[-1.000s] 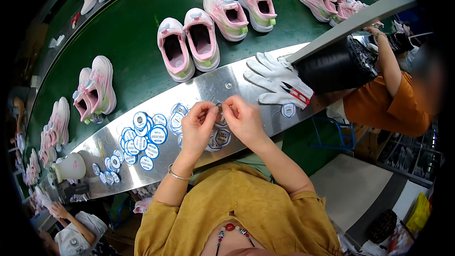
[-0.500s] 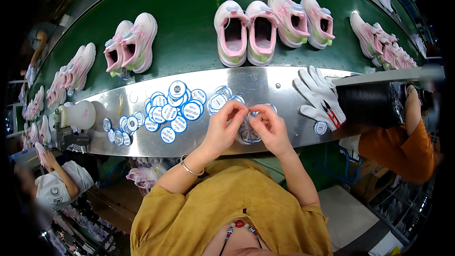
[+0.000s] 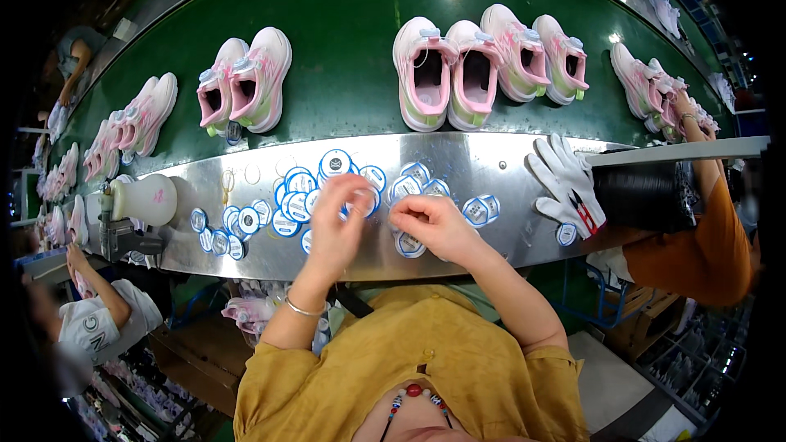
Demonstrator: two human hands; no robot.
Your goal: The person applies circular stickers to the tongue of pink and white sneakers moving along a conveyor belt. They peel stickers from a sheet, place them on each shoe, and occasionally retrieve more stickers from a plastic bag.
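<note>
My left hand point(image 3: 337, 219) is raised over the big heap of round white tags with blue rims point(image 3: 298, 206) and hides part of it. Its fingers are curled and smeared by motion, so whether anything is in them is unclear. My right hand point(image 3: 442, 229) hovers just right of it, fingertips drawn together in a pinch; what they hold, if anything, is too small to make out. Round tags point(image 3: 409, 245) lie beneath those fingertips, and a smaller cluster point(image 3: 413, 176) lies just beyond them. Two overlapping tags point(image 3: 481, 210) rest to the right of my right hand.
Pink-and-white sneakers point(image 3: 426, 74) stand on the green belt point(image 3: 344, 49) beyond the metal ledge point(image 3: 516, 237). A white glove point(image 3: 561, 180) with red-handled snips point(image 3: 585, 217) lies at right, beside a black roll point(image 3: 643, 196). At left are another tag cluster point(image 3: 233, 229) and a white round container point(image 3: 147, 199).
My hands have parted from a shared pinch: the left has moved left over the tag heap, the right slightly left and nearer. At far right, a co-worker's hand now reaches the shoes.
</note>
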